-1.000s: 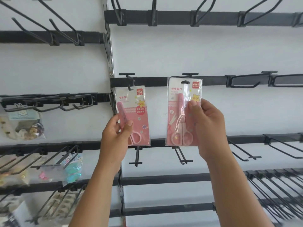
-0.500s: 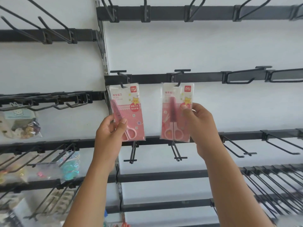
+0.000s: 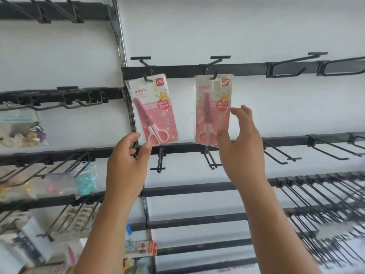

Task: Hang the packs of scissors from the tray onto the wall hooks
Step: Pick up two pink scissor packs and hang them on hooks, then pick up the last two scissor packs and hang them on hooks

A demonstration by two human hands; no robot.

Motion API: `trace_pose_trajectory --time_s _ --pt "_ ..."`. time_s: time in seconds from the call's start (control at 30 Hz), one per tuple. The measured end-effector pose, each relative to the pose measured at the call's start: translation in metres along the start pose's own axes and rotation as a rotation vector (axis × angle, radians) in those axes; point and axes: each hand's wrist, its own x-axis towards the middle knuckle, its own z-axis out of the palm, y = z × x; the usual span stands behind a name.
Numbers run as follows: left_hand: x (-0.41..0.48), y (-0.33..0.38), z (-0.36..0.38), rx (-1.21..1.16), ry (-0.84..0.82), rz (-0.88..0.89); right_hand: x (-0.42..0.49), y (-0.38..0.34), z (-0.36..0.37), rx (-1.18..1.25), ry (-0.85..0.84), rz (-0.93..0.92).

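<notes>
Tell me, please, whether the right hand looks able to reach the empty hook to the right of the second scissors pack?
Probably yes. The right hand is open beside the right pack, holding nothing, and the empty hook sits on the same rail up to its right, with only bare wall between them.

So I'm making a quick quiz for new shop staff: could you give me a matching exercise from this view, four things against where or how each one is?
Things:
1. left scissors pack
2. right scissors pack
3. left hand
4. right hand

States:
A. open, fingers spread beside a pack's lower right edge
B. hangs straight from a hook
C. at a pack's bottom left corner
D. hangs tilted from a hook

Pairs: 1-D, 2-B, 3-C, 4-A
</notes>
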Motion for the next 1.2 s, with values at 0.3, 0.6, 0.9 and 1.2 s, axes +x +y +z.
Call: trace_pose_trajectory --time_s 0.3,0.6,0.9,1.2 --pt "-0.046 -0.023 -0.006 0.312 -0.066 0.176 -0.063 -0.004 0.022 -0.325 -0.169 -0.147" --pt "-0.1 -0.085 0.008 0.495 -0.219 0.175 -0.143 0.032 0.059 -0.474 -0.35 -0.152" --pt "-0.164 -0.176 0.028 0.657 -0.431 0.047 -0.223 0.099 0.1 -0.568 -0.707 0.059" --pt "-0.241 -0.265 0.053 0.736 -0.68 -0.145 -0.3 0.168 0.121 -0.609 -0.992 0.281"
